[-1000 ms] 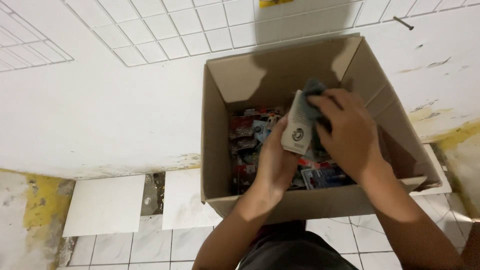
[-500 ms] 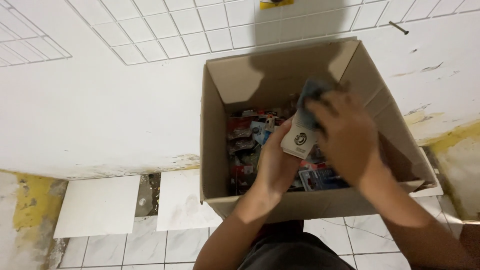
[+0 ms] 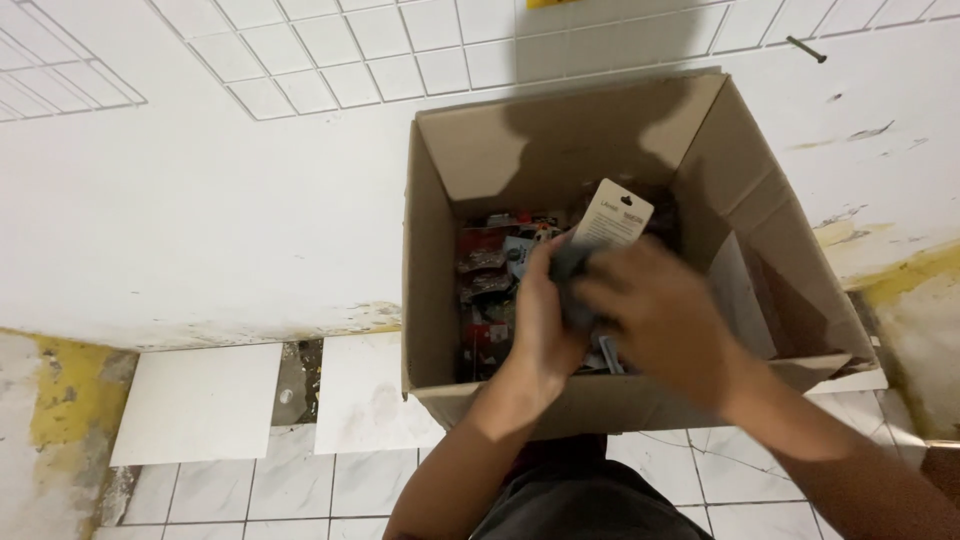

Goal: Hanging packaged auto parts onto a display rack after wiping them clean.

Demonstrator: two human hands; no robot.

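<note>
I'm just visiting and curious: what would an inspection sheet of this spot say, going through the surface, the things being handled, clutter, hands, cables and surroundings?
Surface: white tiled floor, stained yellow at the left edge.
Job's things: open cardboard box part filled with small packaged items; a pale carded packet is held over them.
Clutter: two loose white tiles; a dark nail by the wall.
Hands: left hand and right hand, blurred, both inside the box with a grip on the packet.
Cables: nothing seen.
Surroundings: white wall, tiled higher up, scuffed paint at right.
</note>
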